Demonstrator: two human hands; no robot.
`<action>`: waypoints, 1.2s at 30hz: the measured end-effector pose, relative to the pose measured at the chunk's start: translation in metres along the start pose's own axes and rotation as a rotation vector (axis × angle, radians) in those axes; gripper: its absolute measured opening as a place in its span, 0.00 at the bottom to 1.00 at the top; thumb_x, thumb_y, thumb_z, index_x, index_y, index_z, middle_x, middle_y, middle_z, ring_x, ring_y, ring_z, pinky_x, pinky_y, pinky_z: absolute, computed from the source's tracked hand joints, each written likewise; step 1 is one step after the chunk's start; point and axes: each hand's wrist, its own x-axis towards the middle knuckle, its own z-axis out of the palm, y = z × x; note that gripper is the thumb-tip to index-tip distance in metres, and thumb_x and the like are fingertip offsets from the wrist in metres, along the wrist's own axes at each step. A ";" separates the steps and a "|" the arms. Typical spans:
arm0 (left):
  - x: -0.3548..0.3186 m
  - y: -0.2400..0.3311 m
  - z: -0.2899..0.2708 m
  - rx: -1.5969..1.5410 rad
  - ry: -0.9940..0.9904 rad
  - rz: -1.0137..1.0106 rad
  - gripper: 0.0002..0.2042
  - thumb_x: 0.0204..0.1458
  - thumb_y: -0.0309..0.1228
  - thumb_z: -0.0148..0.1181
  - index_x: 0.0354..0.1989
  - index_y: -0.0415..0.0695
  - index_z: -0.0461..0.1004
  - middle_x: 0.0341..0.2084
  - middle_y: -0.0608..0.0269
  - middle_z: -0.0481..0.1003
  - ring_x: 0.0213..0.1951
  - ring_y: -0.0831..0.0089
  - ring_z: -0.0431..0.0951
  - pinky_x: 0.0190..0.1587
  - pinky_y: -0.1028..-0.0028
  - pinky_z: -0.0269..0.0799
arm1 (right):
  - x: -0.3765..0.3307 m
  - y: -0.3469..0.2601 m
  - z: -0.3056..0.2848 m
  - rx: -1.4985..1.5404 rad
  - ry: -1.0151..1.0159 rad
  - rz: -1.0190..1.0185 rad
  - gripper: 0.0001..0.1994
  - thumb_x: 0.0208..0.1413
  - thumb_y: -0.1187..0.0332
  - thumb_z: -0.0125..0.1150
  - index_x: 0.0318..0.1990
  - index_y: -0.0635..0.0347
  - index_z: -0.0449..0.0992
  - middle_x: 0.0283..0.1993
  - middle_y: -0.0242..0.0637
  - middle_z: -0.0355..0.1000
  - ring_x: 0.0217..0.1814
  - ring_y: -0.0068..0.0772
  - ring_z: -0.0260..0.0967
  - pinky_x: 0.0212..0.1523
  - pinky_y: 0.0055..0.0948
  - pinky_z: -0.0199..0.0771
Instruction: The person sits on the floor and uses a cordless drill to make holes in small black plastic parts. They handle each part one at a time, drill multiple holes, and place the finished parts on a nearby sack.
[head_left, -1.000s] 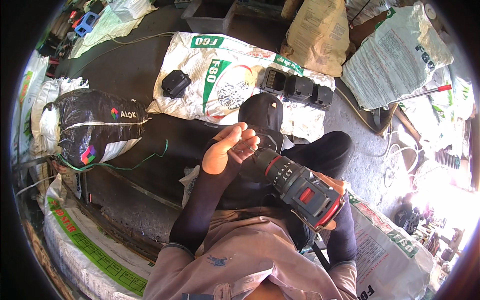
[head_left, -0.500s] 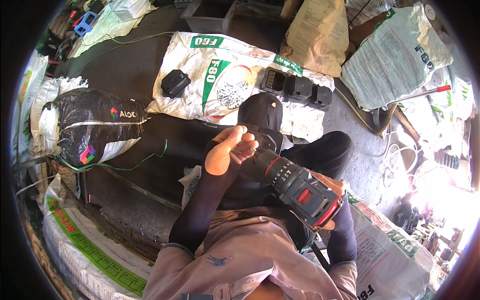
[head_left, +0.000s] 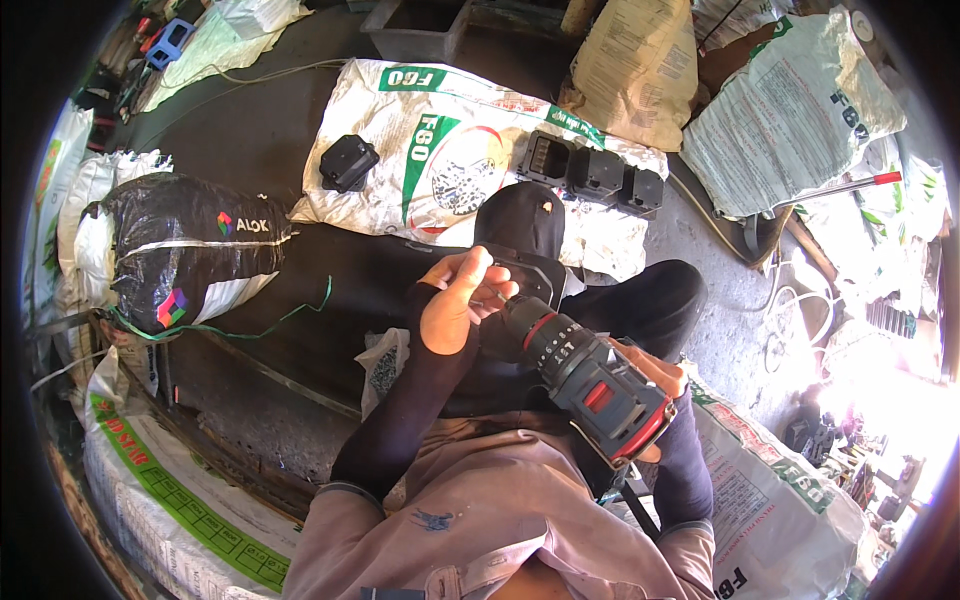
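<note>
My right hand (head_left: 650,375) is wrapped around the handle of a grey, black and red cordless drill (head_left: 600,395). Its chuck points up and left over my lap. At the drill's front end my left hand (head_left: 458,300) is closed, thumb and fingers pinched together by the bit. What those fingers hold is too small to make out. Just beyond them, partly covered by the hand and drill, is a flat black plastic part (head_left: 540,270) with a raised rim, above my dark trouser leg.
Ahead lies a white and green sack (head_left: 385,170) carrying a black plastic housing (head_left: 348,163) at left and several black housings (head_left: 597,175) at right. A stuffed black bag (head_left: 195,250) stands left, a grey bin (head_left: 415,35) far off. A red-handled tool (head_left: 860,183) lies right.
The drill's rear has shifted slightly left and down, with my right hand on it. My left hand stays pinched near the bit, its forearm a little further left.
</note>
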 end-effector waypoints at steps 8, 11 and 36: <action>0.006 -0.007 -0.006 -0.338 -0.158 -0.080 0.11 0.62 0.37 0.55 0.41 0.42 0.74 0.33 0.58 0.80 0.34 0.67 0.82 0.32 0.77 0.70 | 0.005 -0.004 0.002 0.022 0.051 -0.081 0.30 0.40 0.67 0.69 0.54 0.73 0.73 0.47 0.48 0.77 0.42 0.39 0.78 0.45 0.31 0.77; 0.006 -0.008 -0.007 -0.329 -0.165 -0.045 0.12 0.63 0.38 0.53 0.43 0.42 0.73 0.35 0.58 0.80 0.36 0.67 0.82 0.31 0.78 0.69 | 0.007 -0.008 0.000 0.051 0.041 -0.001 0.30 0.41 0.66 0.69 0.53 0.73 0.73 0.47 0.48 0.77 0.42 0.40 0.78 0.45 0.32 0.77; 0.056 -0.019 -0.065 0.809 -0.355 0.018 0.35 0.41 0.53 0.72 0.45 0.32 0.73 0.38 0.53 0.77 0.42 0.69 0.76 0.46 0.70 0.70 | 0.036 -0.024 -0.041 -0.071 -0.167 0.162 0.35 0.35 0.64 0.72 0.56 0.66 0.71 0.47 0.46 0.76 0.44 0.45 0.77 0.45 0.35 0.76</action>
